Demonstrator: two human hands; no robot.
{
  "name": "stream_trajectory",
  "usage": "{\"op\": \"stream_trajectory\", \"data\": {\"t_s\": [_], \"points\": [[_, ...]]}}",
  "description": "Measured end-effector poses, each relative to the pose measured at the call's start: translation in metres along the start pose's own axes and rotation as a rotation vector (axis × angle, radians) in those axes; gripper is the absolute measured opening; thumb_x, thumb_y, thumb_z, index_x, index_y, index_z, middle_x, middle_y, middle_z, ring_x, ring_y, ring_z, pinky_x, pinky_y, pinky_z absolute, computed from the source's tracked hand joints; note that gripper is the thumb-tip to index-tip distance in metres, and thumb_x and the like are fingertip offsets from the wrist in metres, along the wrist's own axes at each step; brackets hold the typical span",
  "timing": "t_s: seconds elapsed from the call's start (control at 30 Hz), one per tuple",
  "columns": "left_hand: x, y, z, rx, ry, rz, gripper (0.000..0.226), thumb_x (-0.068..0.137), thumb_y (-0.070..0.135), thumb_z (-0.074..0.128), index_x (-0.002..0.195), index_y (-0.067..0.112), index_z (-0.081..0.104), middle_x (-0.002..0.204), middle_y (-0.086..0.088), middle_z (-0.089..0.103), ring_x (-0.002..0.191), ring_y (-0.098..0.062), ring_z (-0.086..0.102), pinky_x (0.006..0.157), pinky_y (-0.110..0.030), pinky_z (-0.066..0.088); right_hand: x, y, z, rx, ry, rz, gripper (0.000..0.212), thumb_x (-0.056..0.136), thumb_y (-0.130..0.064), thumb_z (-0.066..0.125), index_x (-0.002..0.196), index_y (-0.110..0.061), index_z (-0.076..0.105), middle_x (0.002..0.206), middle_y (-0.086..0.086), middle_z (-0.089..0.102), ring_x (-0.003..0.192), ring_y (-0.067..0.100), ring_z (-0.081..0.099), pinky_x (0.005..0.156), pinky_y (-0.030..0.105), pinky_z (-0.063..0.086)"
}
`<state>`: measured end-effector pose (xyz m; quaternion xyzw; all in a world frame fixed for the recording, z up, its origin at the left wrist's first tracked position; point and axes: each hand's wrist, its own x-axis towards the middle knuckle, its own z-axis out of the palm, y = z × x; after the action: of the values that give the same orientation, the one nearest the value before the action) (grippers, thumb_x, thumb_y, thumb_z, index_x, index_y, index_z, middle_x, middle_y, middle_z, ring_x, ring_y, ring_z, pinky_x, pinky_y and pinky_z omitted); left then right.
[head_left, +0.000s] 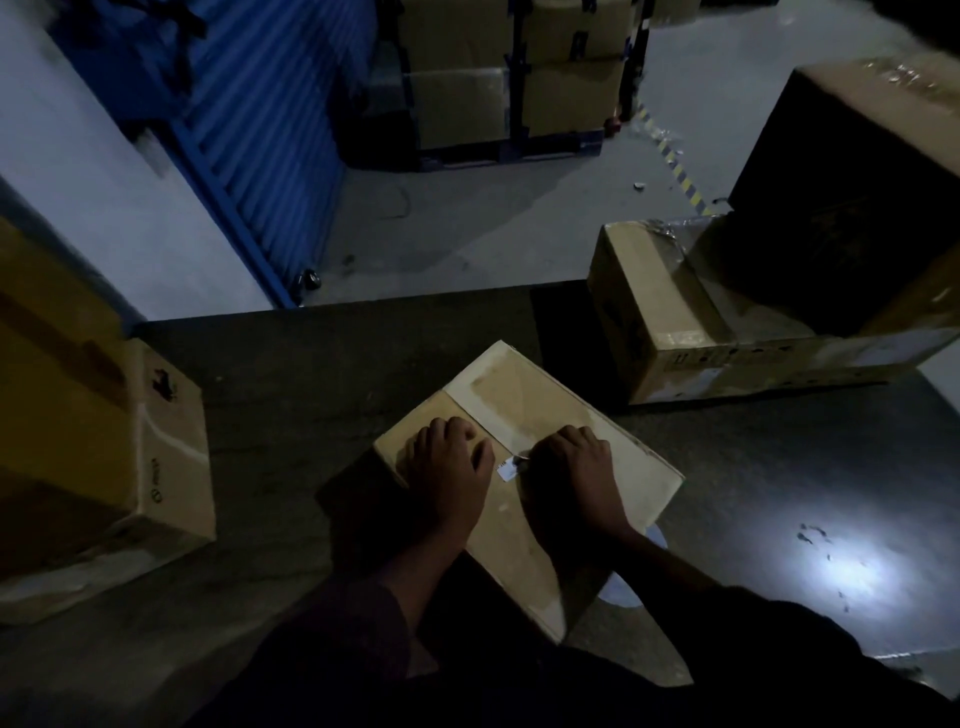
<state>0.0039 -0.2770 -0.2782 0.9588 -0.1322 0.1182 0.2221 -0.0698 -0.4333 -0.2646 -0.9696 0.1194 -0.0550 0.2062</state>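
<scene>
The dark tabletop (291, 415) spreads under and around both grips. Well beyond the right grip (574, 475) and off to its right sits a big cardboard box (670, 312) with a darker box (841, 208) resting partly on it. Well to the left of the left grip (449, 467) stands a yellowish box (104, 441). Far ahead of both grips, on the floor (493, 223), are stacked cartons (467, 78) and a blue roller track (249, 130). The flat box (524, 395) lies directly beneath the grips, turned cornerwise on the tabletop. The left grip is released, its fingers laid on the box top near its left edge. The right grip, just beside it, is clenched around a small pale thing (514, 464) that pokes out toward the left grip and touches the box top. The light is too dim to tell what it is.
</scene>
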Motion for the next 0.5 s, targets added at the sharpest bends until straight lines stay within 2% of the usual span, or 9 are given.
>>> {"op": "stream_trajectory", "data": {"t_s": [0.1, 0.27, 0.43, 0.5], "points": [[0.0007, -0.0007, 0.0013, 0.017, -0.001, -0.008, 0.02, 0.082, 0.038, 0.069, 0.09, 0.022, 0.059, 0.093, -0.001, 0.059, 0.088, -0.022, 0.056, 0.08, -0.041, 0.044, -0.003, -0.0031, -0.0023, 0.023, 0.015, -0.027, 0.017, 0.084, -0.038, 0.063, 0.098, -0.03, 0.062, 0.101, -0.008, 0.056, 0.094, 0.014, 0.045, 0.078, 0.03, 0.03], [0.0008, -0.0013, 0.0017, 0.014, -0.027, -0.021, 0.019, 0.083, 0.039, 0.069, 0.091, 0.024, 0.059, 0.094, 0.001, 0.059, 0.09, -0.021, 0.056, 0.085, -0.042, 0.043, -0.0042, -0.0032, -0.0013, 0.096, 0.083, 0.058, 0.021, 0.083, -0.047, 0.064, 0.101, -0.038, 0.061, 0.103, -0.018, 0.054, 0.095, 0.006, 0.043, 0.08, 0.027, 0.034], [0.001, -0.0002, 0.0013, -0.003, -0.02, -0.011, 0.019, 0.083, 0.036, 0.07, 0.09, 0.022, 0.059, 0.093, -0.001, 0.059, 0.089, -0.021, 0.056, 0.084, -0.042, 0.044, 0.0017, 0.0025, 0.0028, 0.039, 0.022, -0.02, 0.018, 0.082, -0.035, 0.07, 0.098, -0.028, 0.07, 0.105, -0.003, 0.062, 0.097, 0.02, 0.051, 0.077, 0.031, 0.026], [0.0008, 0.0001, 0.0006, 0.008, -0.012, -0.005, 0.019, 0.083, 0.036, 0.069, 0.09, 0.022, 0.06, 0.093, -0.001, 0.059, 0.089, -0.022, 0.056, 0.083, -0.042, 0.043, 0.001, 0.0032, 0.0038, 0.043, 0.018, -0.009, 0.018, 0.081, -0.035, 0.07, 0.098, -0.029, 0.069, 0.106, -0.005, 0.061, 0.097, 0.019, 0.051, 0.077, 0.031, 0.026]]}}
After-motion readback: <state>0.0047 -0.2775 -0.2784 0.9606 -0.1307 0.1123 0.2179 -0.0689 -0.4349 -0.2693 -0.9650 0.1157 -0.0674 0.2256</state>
